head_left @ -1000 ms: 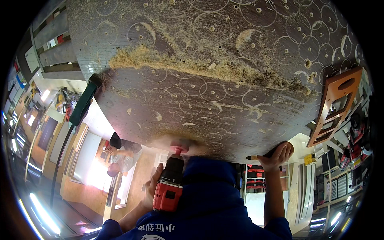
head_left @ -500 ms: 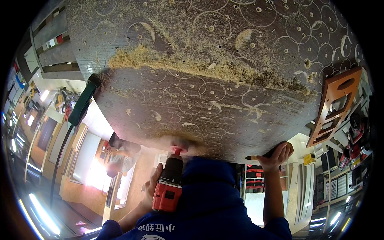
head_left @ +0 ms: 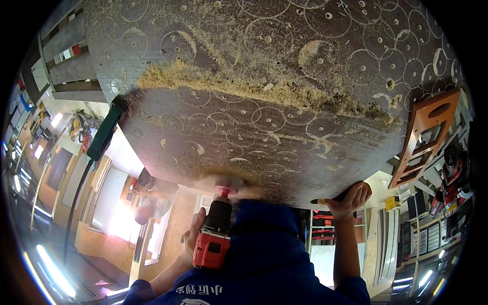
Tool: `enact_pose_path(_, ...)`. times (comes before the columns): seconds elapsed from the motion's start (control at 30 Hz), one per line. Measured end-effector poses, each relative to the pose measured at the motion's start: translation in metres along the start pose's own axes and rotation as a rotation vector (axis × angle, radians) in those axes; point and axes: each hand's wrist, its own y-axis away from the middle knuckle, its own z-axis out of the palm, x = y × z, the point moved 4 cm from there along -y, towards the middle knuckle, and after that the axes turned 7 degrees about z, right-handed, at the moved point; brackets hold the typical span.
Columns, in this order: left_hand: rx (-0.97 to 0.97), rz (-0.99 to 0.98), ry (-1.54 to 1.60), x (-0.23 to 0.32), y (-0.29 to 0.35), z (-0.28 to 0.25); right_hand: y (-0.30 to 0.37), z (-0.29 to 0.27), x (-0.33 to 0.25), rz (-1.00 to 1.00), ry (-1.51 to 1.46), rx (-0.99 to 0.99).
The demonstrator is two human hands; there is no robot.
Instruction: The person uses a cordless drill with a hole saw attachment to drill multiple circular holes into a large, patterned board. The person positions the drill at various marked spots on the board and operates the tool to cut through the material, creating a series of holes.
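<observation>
My left hand (head_left: 193, 231) grips a red and black cordless drill (head_left: 211, 249), its fingers partly hidden behind the body. A red round bit (head_left: 224, 191) in the chuck is smeared by spinning, at the near edge of a dark brown board (head_left: 284, 137). Pale dust hangs around the bit. At the board's near right corner my right hand (head_left: 351, 199) is closed, fingers curled over a dark piece with a pale edge. What that piece is I cannot make out. Round scored rings and small drilled holes cover the board, and a ridge of sawdust (head_left: 244, 90) crosses it.
A dark green tool handle with a cord (head_left: 108, 129) hangs at the board's left edge. An orange-brown template with cut-outs (head_left: 427, 134) leans at the right. Further left, another person (head_left: 152, 201) holds a red tool. Shelves with tools (head_left: 442, 218) stand at the far right.
The drill has shifted very slightly left, and its bit still spins at the near edge. The right hand stays at the corner with a slight downward shift.
</observation>
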Motion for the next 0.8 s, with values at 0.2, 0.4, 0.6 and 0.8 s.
enact_pose_path(0.2, -0.009, -0.194, 0.092, 0.014, -0.011, -0.001, 0.002, 0.0, 0.001, 0.0, 0.004, -0.006)
enact_pose_path(0.4, 0.014, -0.392, 0.235, 0.023, -0.018, -0.002, 0.006, 0.0, 0.004, 0.003, -0.013, -0.022)
enact_pose_path(0.6, 0.077, -0.116, -0.026, -0.001, 0.001, 0.005, 0.001, -0.002, 0.0, 0.016, -0.01, -0.027)
enact_pose_path(0.8, -0.007, -0.498, 0.378, -0.009, 0.008, 0.004, 0.0, -0.002, -0.001, 0.018, -0.007, -0.014)
